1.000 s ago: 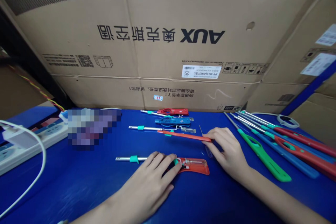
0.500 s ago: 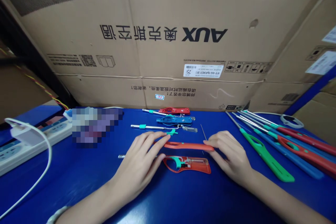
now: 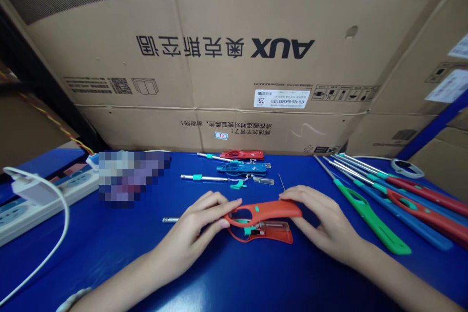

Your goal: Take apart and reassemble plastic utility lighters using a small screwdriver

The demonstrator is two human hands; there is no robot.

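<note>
Both hands met low over the blue surface (image 3: 256, 282). The left hand (image 3: 197, 226) pinched the front end of a long orange-red plastic lighter shell (image 3: 272, 209). The right hand (image 3: 325, 224) gripped its rear end, fingers closed on it. The shell hung tilted just above an open orange-red lighter body (image 3: 274, 235) lying on the surface. 2 more opened bodies, a red lighter body (image 3: 243, 155) and a blue lighter body (image 3: 241, 168), lay behind.

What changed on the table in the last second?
The left hand let go of the open red lighter half and joined the right hand on the red cover. Together they brought it nearer the person, over the open half. The lighter parts behind, the lighters on the right and the power strip stayed put.
</note>
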